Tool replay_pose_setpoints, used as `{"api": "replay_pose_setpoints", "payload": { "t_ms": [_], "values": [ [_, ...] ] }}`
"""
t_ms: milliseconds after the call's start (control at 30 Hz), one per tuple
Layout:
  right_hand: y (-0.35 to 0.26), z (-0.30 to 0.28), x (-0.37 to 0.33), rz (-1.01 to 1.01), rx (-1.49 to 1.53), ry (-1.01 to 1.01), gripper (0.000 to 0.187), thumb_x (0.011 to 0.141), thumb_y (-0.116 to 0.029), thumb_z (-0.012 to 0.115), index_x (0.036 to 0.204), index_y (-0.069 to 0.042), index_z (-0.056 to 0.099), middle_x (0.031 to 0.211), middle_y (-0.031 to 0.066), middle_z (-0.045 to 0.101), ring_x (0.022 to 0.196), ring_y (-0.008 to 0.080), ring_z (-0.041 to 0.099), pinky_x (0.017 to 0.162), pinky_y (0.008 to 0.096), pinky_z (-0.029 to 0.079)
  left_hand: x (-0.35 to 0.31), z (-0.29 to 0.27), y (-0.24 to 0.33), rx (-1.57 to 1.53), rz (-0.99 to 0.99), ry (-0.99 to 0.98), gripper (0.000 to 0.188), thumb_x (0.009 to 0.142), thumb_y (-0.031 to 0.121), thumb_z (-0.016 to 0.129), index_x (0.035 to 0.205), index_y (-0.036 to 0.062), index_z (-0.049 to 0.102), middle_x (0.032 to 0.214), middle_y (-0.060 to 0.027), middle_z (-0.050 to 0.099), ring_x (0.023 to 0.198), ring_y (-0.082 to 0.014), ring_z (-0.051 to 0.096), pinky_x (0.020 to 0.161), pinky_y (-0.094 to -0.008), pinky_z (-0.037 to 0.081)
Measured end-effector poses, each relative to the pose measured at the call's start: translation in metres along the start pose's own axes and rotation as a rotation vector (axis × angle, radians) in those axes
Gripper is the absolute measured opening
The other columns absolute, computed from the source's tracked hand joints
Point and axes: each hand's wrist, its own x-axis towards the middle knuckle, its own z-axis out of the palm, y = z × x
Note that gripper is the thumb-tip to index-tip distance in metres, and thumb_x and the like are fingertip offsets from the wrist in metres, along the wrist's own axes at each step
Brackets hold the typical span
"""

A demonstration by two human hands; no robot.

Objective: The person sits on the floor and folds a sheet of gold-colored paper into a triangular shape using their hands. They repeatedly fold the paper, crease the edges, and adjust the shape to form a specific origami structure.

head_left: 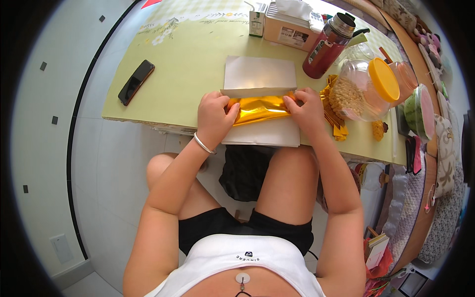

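Gold foil (pixel 262 110), creased, lies across white paper (pixel 260 73) at the near edge of the green table (pixel 173 101). Left hand (pixel 213 111): fingers curled, thumb and fingers pinching the foil's left end, no visible gap. Right hand (pixel 308 111): same closed pinch, right end. Yellow-lidded jar (pixel 357 89) stands rightward, near a red flask (pixel 325 52).

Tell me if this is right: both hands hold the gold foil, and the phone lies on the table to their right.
The side is wrong: in the head view, the phone lies on the table to their left. The left hand and right hand do both hold the gold foil.
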Motion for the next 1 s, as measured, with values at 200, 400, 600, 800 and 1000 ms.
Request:
{"api": "replay_pose_setpoints", "payload": {
  "t_ms": [200, 400, 600, 800, 1000],
  "values": [
    [-0.001, 0.006, -0.002, 0.035, -0.076, 0.107, 0.029, 0.081, -0.026, 0.074, 0.069, -0.002, 0.064, 0.082, 0.0138, 0.061, 0.083, 0.0343, 0.057, 0.075, 0.0455, 0.047, 0.001, 0.005, 0.000, 0.015, -0.004, 0.026, 0.023, 0.078, 0.014, 0.077, 0.067, 0.0025, 0.060, 0.075, -0.0123, 0.056, 0.078, -0.0325, 0.055, 0.072, -0.0437, 0.046],
    [-0.002, 0.010, -0.002, 0.004, -0.141, 0.162, 0.027, 0.079, -0.026, 0.074, 0.068, -0.004, 0.063, 0.079, 0.0130, 0.061, 0.082, 0.0348, 0.058, 0.072, 0.0468, 0.046, 0.006, -0.002, 0.027, 0.261, 0.303, 0.247, 0.011, 0.078, 0.005, 0.072, 0.087, -0.0005, 0.066, 0.098, -0.0141, 0.065, 0.094, -0.0339, 0.062, 0.085, -0.0423, 0.051],
    [-0.004, 0.012, -0.001, -0.020, -0.134, 0.173, 0.027, 0.078, -0.026, 0.076, 0.068, -0.004, 0.063, 0.080, 0.0128, 0.061, 0.082, 0.0348, 0.058, 0.073, 0.0462, 0.047, -0.014, 0.019, 0.022, 0.029, 0.489, -0.097, 0.025, 0.084, -0.002, 0.064, 0.108, -0.0048, 0.068, 0.124, -0.0189, 0.067, 0.114, -0.0356, 0.065, 0.096, -0.0401, 0.054],
    [-0.008, 0.009, -0.007, -0.065, -0.238, 0.191, 0.028, 0.080, -0.018, 0.072, 0.103, -0.003, 0.065, 0.102, 0.0130, 0.065, 0.100, 0.0352, 0.059, 0.087, 0.0468, 0.046, -0.024, 0.012, 0.047, 0.168, 0.432, -0.285, 0.072, 0.088, 0.051, 0.067, 0.138, 0.0015, 0.055, 0.146, -0.0257, 0.047, 0.137, -0.0435, 0.044, 0.113, -0.0542, 0.035],
    [-0.045, 0.022, -0.051, -0.401, -0.126, -0.309, 0.071, 0.096, -0.043, 0.057, 0.151, -0.002, 0.040, 0.160, 0.0160, 0.036, 0.150, 0.0328, 0.031, 0.123, 0.0463, 0.021, -0.030, 0.013, 0.040, 0.286, 0.449, -0.385, 0.094, 0.084, 0.073, 0.057, 0.148, 0.0056, 0.045, 0.159, -0.0257, 0.031, 0.148, -0.0437, 0.028, 0.119, -0.0594, 0.020]
  ]
}}
